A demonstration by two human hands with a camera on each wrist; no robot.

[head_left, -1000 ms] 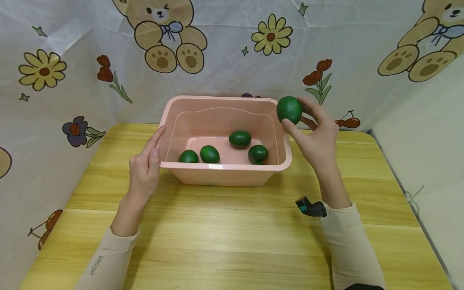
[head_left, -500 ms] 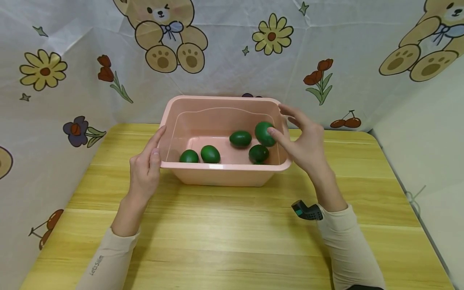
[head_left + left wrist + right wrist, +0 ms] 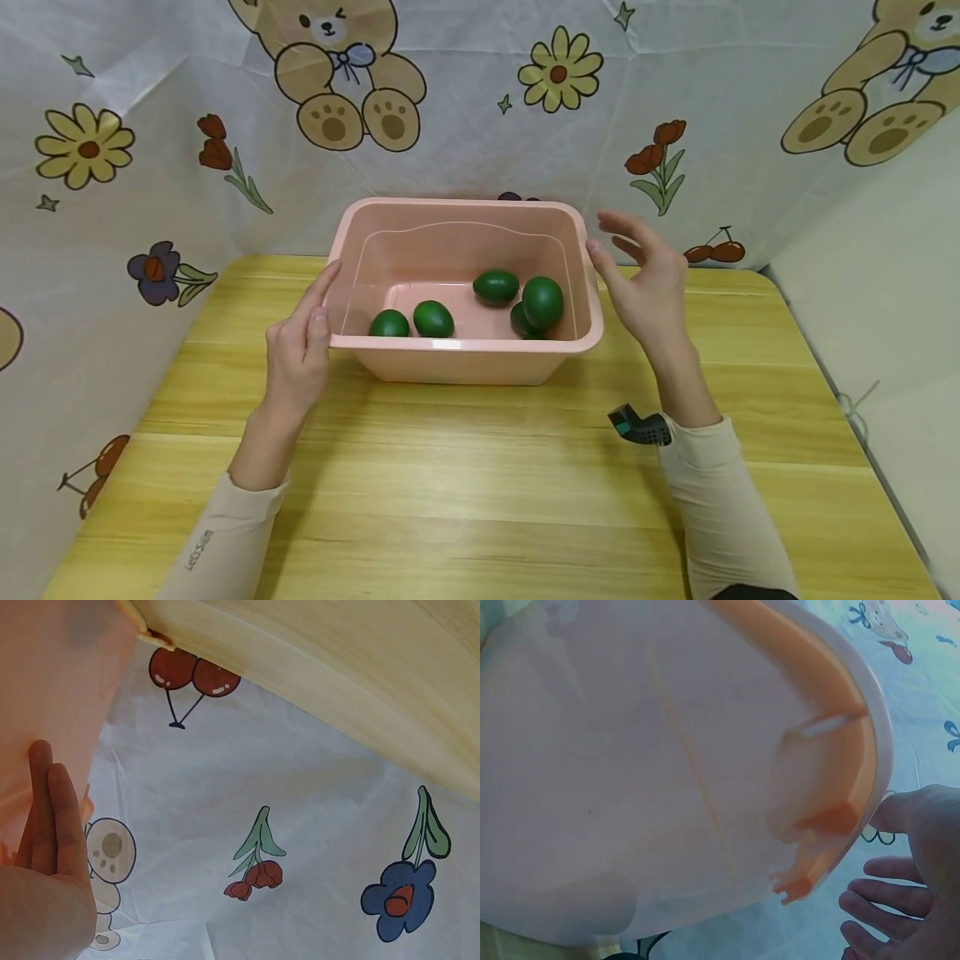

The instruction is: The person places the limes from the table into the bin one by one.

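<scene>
A pink plastic bin (image 3: 457,367) stands at the back of the table with several smooth, dark green, egg-shaped fruits inside. The largest-looking green fruit (image 3: 543,302) lies at the right, partly covering another fruit (image 3: 521,320). Left of these is a green fruit (image 3: 496,287); two more sit near the front wall, one of them a green fruit (image 3: 433,319). My left hand (image 3: 298,354) presses straight fingers (image 3: 66,817) against the bin's outer left side. My right hand (image 3: 649,287) is empty beside the right rim, fingers spread, thumb right at the rim.
The wooden table (image 3: 465,492) extends in front of the bin. A white cloth (image 3: 480,100) printed with bears and flowers hangs behind it. A pale wall (image 3: 892,333) borders the right side. A small black device (image 3: 639,425) is strapped at my right wrist.
My right hand carried a green fruit from above the right rim into the bin, let it go, and drew back outside to the right. The left hand has stayed in place.
</scene>
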